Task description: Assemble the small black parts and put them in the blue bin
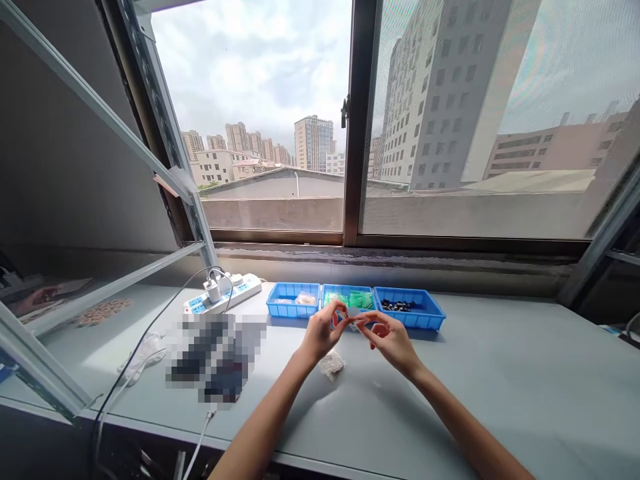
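Above the table, in front of the blue bins, my left hand (321,331) and my right hand (393,343) meet fingertip to fingertip. Both are closed in a pinch on a small, whitish, see-through piece (354,312), too small to name. Beneath my left hand a crumpled clear plastic bag (331,365) lies on the tabletop. Just behind my hands is the middle blue bin (345,287), holding green items (361,299) and partly covered by my fingers. The right blue bin (431,321) contains small black parts (397,305). Whitish packets (305,298) lie in the left blue bin (293,311).
A white power strip (245,288) with plugs and cables sits left of the bins. Nearer me are two blurred-out dark objects (220,357). A metal frame (193,193) rises at the left, before a pile of small tan pieces (103,311). Windows stand behind the table (500,387).
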A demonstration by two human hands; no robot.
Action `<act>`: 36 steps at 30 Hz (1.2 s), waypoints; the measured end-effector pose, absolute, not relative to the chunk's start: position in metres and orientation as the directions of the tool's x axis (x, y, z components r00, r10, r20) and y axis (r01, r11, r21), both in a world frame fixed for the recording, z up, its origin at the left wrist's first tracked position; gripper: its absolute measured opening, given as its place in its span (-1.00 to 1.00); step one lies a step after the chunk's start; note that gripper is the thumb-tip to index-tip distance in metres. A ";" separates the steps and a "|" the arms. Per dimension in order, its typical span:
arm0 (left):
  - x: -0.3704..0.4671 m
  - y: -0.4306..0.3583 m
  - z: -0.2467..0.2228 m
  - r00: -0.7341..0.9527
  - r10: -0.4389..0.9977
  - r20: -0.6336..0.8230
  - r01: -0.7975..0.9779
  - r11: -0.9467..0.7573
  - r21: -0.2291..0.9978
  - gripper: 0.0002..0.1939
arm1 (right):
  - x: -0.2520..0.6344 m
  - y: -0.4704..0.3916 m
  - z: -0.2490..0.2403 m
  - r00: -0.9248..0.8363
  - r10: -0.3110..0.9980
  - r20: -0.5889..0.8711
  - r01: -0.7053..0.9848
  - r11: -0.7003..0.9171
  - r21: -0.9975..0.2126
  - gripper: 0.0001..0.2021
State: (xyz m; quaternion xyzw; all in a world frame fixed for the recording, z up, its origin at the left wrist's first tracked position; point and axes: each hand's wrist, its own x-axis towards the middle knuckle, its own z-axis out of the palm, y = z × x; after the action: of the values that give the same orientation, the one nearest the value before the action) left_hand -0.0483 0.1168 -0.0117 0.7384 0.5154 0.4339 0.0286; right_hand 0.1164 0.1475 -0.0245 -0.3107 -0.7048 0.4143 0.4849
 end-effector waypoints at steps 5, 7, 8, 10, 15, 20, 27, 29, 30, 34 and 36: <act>-0.046 0.118 -0.014 0.125 0.800 0.587 0.812 -0.423 0.403 -0.93 | 0.120 0.148 -0.018 -0.241 0.787 0.568 0.117 0.604 -0.788 -0.72; -0.046 0.117 -0.013 0.150 0.805 0.574 0.820 -0.426 0.384 -0.93 | 0.122 0.148 -0.018 -0.312 0.747 0.588 0.131 0.646 -0.752 -0.75; -0.046 0.117 -0.013 0.163 0.803 0.573 0.822 -0.432 0.372 -0.88 | 0.122 0.148 -0.018 -0.356 0.728 0.586 0.138 0.661 -0.738 -0.76; -0.046 0.117 -0.013 0.178 0.795 0.580 0.833 -0.436 0.341 -0.83 | 0.123 0.148 -0.020 -0.417 0.698 0.582 0.183 0.692 -0.698 -0.74; -0.047 0.117 -0.014 0.189 0.758 0.624 0.871 -0.423 0.250 -0.87 | 0.127 0.149 -0.023 -0.409 0.604 0.684 0.397 0.792 -0.463 -0.68; -0.045 0.117 -0.015 0.128 0.705 0.698 0.811 -0.480 0.336 -0.89 | 0.126 0.145 -0.021 -0.261 0.645 0.718 0.344 0.757 -0.555 -0.72; -0.047 0.121 -0.013 -0.035 0.729 0.683 0.679 -0.485 0.552 -0.74 | 0.117 0.142 -0.021 -0.183 0.858 0.479 0.216 0.511 -0.832 -0.66; -0.055 0.123 -0.008 -0.223 0.722 0.655 0.697 -0.351 0.625 -0.76 | 0.117 0.142 -0.023 -0.198 0.852 0.485 0.292 0.523 -0.800 -0.68; -0.061 0.124 -0.005 -0.329 0.700 0.634 0.698 -0.272 0.662 -0.77 | 0.117 0.142 -0.024 -0.217 0.834 0.507 0.351 0.551 -0.757 -0.70; -0.094 0.121 0.005 -0.568 0.589 0.576 0.677 -0.064 0.733 -0.84 | 0.116 0.140 -0.030 -0.329 0.757 0.565 0.510 0.646 -0.568 -0.76; -0.109 0.119 0.007 -0.648 0.547 0.529 0.659 0.055 0.750 -0.84 | 0.114 0.139 -0.032 -0.364 0.744 0.561 0.527 0.661 -0.534 -0.76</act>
State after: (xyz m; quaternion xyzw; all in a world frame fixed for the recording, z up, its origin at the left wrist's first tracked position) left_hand -0.1092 0.1186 0.0069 0.4163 0.7245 0.5470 -0.0509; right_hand 0.1143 0.1391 -0.0325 -0.3896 -0.8151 0.1330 0.4076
